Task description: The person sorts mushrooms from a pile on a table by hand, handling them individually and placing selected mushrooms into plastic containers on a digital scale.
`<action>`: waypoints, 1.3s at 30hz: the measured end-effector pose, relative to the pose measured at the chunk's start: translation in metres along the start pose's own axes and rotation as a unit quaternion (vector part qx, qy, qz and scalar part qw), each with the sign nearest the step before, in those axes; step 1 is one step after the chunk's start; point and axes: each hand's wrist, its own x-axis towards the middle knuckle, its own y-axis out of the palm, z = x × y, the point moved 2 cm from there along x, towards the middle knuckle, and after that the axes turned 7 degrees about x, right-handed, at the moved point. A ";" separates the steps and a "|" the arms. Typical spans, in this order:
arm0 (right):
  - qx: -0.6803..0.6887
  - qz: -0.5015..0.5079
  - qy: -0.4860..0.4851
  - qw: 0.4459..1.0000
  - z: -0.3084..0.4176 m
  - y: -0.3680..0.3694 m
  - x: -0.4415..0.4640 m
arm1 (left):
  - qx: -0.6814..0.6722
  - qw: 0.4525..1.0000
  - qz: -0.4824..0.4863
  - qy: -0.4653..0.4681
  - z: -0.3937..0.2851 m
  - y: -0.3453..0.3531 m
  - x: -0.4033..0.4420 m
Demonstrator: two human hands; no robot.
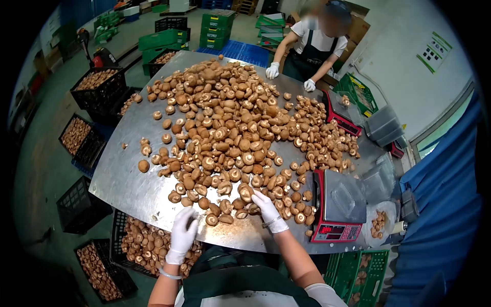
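A big pile of brown mushrooms with pale stems is spread over the metal table. My right hand, in a white glove, has its fingertips and thumb closed on a mushroom at the near edge of the pile. To its left, my gloved left hand hovers over the table's front edge, thumb and fingers apart, holding nothing. A few loose mushrooms lie between the two hands. Right of my right hand stands a red scale with a clear plastic box on its plate.
Opposite me, a person in white gloves stands at the table by a second red scale. Black crates of mushrooms stand on the floor at left and below the front edge. Clear boxes are stacked at right, with green crates below.
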 end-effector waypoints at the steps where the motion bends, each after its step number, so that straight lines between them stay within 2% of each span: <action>1: 0.093 -0.006 0.028 0.995 -0.004 -0.001 -0.003 | -0.022 0.999 0.030 0.016 -0.010 0.007 0.007; 2: 0.185 -0.011 0.055 0.981 -0.014 -0.005 -0.007 | -0.034 0.997 0.057 0.028 -0.014 0.017 0.011; 3: 0.119 -0.021 0.034 0.992 -0.035 -0.014 -0.007 | -0.049 0.995 0.076 0.038 -0.018 0.024 0.015; 7: 0.237 0.092 0.090 0.963 -0.018 0.013 -0.036 | -0.084 0.988 0.127 0.022 -0.029 0.046 0.021; 8: 0.262 0.087 0.118 0.954 -0.018 0.026 -0.040 | -0.114 0.984 0.139 0.004 -0.030 0.050 0.021; 9: 0.141 0.107 0.049 0.983 -0.024 0.037 -0.043 | -0.162 0.975 0.155 -0.017 -0.027 0.056 0.019; 10: 0.123 0.122 0.096 0.980 -0.015 0.053 -0.052 | -0.163 0.974 0.158 -0.016 -0.028 0.055 0.017; 11: 0.104 0.138 0.142 0.975 -0.004 0.069 -0.062 | -0.224 0.952 0.200 -0.064 -0.028 0.051 0.015; 12: -0.017 0.158 0.102 0.982 -0.031 0.070 -0.057 | -0.282 0.922 0.239 -0.111 -0.028 0.047 0.012; 14: -0.113 0.152 0.193 0.963 0.006 0.076 -0.062 | -0.345 0.892 0.233 -0.177 -0.019 0.029 0.002; 16: -0.257 0.058 0.014 0.964 0.015 0.054 -0.046 | -0.256 0.922 0.196 -0.216 0.001 -0.006 -0.007; 18: -0.352 -0.037 -0.108 0.929 0.026 0.028 -0.024 | 0.012 0.981 0.161 -0.105 0.026 -0.039 -0.014; 19: -0.370 -0.047 -0.142 0.917 0.034 0.026 -0.018 | 0.215 0.963 0.160 -0.002 0.031 -0.052 -0.013; 20: -0.388 -0.055 -0.177 0.903 0.041 0.027 -0.014 | 0.292 0.951 0.102 0.007 0.032 -0.055 -0.018; 21: -0.402 -0.043 -0.170 0.899 0.042 0.034 -0.010 | 0.238 0.967 0.089 0.002 0.034 -0.052 -0.017; 22: -0.440 0.012 -0.157 0.884 0.036 0.039 -0.003 | 0.184 0.980 0.077 -0.001 0.027 -0.048 -0.012; 24: -0.495 0.079 -0.191 0.844 0.023 0.060 0.003 | 0.148 0.986 0.071 0.013 0.009 -0.027 -0.006; 26: -0.615 0.127 -0.082 0.774 0.015 0.079 0.005 | 0.115 0.989 0.076 0.051 -0.001 0.004 0.003; 28: -0.600 0.121 -0.088 0.786 0.009 0.081 0.010 | 0.160 0.978 0.094 0.098 -0.008 0.034 0.013; 31: -0.443 0.109 -0.192 0.869 0.000 0.058 0.015 | 0.238 0.955 0.113 0.137 -0.007 0.062 0.020; 32: -0.322 0.163 0.071 0.930 0.027 0.057 0.007 | 0.236 0.956 0.109 0.139 -0.002 0.067 0.023; 34: -0.134 0.161 0.021 0.978 0.026 0.045 -0.001 | 0.217 0.960 0.122 0.128 0.005 0.070 0.029; 35: -0.002 0.183 0.025 0.983 0.026 0.043 -0.005 | 0.197 0.966 0.112 0.121 0.005 0.069 0.030; 38: 0.067 0.145 0.008 0.987 0.031 0.036 -0.018 | 0.167 0.973 0.116 0.107 0.006 0.070 0.035; 39: 0.069 0.147 -0.041 0.986 0.028 0.035 -0.019 | 0.166 0.973 0.116 0.111 0.006 0.071 0.036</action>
